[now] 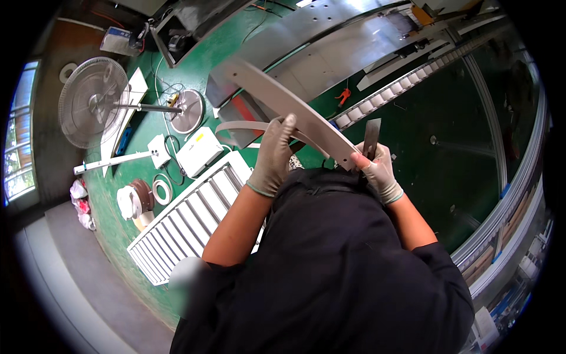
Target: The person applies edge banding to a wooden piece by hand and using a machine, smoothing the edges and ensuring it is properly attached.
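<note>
A long, narrow grey-beige board (295,106) with small holes near its ends slants across in front of my body. My gloved left hand (274,154) is closed on its near-left edge, thumb lying along the board. My right hand (379,172), in a glove with the thumb tip bare, is closed at the board's lower right end. From that same hand a flat dark metal blade (371,135) sticks up; its lower part is hidden, so I cannot tell whether it is a file or a scraper. A thin curled strip (239,125) in the board's colour loops out beside my left hand.
A metal machine (330,65) with a roller track (401,88) stands ahead. Left are a standing fan (94,102), a white box (200,151), rolls of banding (134,199) and a white slatted rack (188,221). Aluminium rails (501,203) curve along the right.
</note>
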Motion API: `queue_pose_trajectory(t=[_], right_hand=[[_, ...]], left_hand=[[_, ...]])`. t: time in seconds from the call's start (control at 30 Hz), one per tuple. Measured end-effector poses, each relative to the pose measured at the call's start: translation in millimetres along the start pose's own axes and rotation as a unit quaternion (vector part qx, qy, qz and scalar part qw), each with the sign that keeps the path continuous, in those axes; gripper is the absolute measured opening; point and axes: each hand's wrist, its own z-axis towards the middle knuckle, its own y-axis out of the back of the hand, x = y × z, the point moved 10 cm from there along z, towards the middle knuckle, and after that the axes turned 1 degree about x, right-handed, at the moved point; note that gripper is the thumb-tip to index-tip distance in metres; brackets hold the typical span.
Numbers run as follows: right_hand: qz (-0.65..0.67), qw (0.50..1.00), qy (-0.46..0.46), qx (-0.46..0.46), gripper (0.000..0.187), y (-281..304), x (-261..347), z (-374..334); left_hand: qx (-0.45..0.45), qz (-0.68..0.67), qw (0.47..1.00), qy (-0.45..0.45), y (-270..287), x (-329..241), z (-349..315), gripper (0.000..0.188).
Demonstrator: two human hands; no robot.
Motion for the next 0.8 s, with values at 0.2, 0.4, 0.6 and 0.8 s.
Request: queue_pose_trajectory(t=[0.2,0.4,0.6,0.8], right_hand=[[0.161,0.976,-0.125,-0.080,0.031,58,-62,-17],[0.167,0.974,-0.137,-0.064,0.028,69,-55,-3],[0.154,0.978,-0.121,-0.076,0.031,92,-51,10],[0.132,0.976,-0.156,-0.079,0.031,99,-58,8]], left_hand=[[-0.018,0.359,0.930,-0.072,-18,10,33,0.039],[-0.042,0.572,0.729,-0.373,-62,-13,94,0.053],[-0.118,0.654,0.669,-0.332,-75,-13,135,0.071],[-0.020,0.591,0.722,-0.358,-77,-6,150,0.060]])
